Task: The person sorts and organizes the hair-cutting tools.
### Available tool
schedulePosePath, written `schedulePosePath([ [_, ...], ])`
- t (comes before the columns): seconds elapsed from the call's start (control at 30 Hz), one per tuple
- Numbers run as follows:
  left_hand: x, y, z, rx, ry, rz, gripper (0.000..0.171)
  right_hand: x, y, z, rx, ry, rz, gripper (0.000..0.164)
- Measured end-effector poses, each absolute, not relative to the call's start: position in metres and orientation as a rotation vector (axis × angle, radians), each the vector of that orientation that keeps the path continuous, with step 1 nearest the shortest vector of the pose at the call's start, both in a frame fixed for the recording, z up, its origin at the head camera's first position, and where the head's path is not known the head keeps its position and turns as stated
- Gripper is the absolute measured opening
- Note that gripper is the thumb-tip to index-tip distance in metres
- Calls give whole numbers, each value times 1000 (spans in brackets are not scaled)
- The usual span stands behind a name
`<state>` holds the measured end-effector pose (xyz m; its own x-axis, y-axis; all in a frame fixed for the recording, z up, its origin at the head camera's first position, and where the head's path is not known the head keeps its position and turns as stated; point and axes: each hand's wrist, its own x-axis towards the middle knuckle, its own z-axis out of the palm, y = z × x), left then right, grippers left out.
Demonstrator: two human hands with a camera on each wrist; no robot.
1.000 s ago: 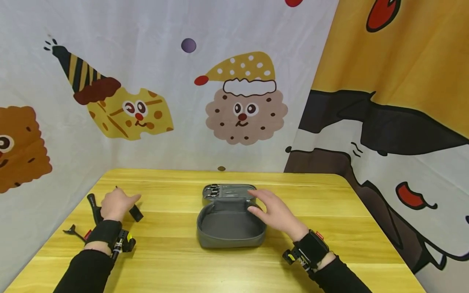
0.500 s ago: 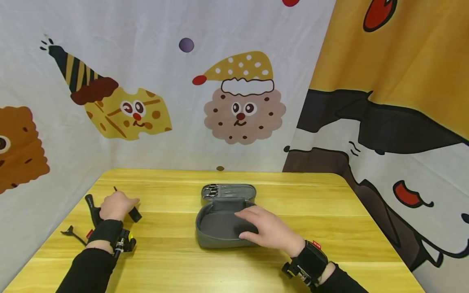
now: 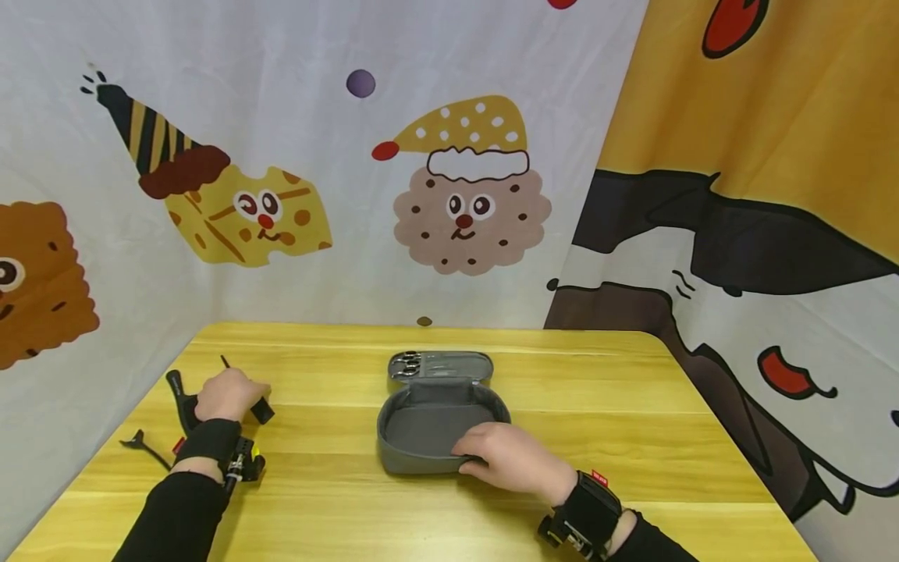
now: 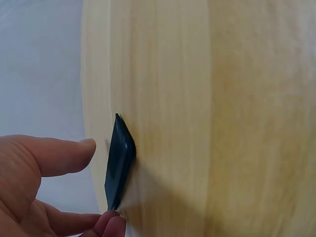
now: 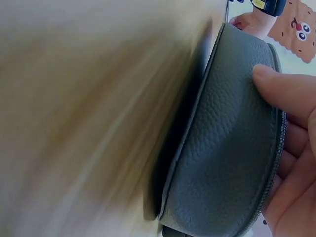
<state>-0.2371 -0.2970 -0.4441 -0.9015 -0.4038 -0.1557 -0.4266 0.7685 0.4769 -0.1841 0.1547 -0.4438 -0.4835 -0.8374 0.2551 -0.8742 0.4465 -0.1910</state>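
The grey zippered case [image 3: 421, 462] lies unfolded on the table, its deep half toward me. Silver tools with finger loops [image 3: 407, 364], resembling scissors, sit in the far flap. My right hand [image 3: 516, 460] pinches the near right wall of the case. In the right wrist view its thumb [image 5: 286, 91] presses the outside while the fingers go over the zippered rim. My left hand [image 3: 228, 396] is at the table's left side, over a black flat-ended object [image 3: 262, 410]. The left wrist view shows that dark object [image 4: 120, 158] beside the fingertips, the thumb apart from it.
Left of my left hand lies a black handled object [image 3: 181, 402], partly covered by the hand. A thin black tool with a forked end [image 3: 140, 443] is nearer me. The wooden table [image 3: 337, 515] meets a printed curtain [image 3: 351, 289] at the back.
My right hand has moved from the case's right side toward me and left, across its opening, and now grips the near wall. The left hand has stayed nearly in place.
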Motion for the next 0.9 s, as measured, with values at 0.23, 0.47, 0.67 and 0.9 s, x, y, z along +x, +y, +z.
schedulePosePath([
  [0.23,-242,-295,-446,-692,2896,777,43,-183,153,-451,1585,-2557,466,11],
  [0.47,-246,-292,-449,-749,2900,759,31,-186,154,-456,1612,-2473,445,9],
  [0.67,-250,-290,-449,-795,2886,717,29,-189,155,-458,1618,-2453,423,9],
  [0.9,-253,-292,-447,-717,2920,703,26,-190,155,-458,1609,-2454,402,9],
])
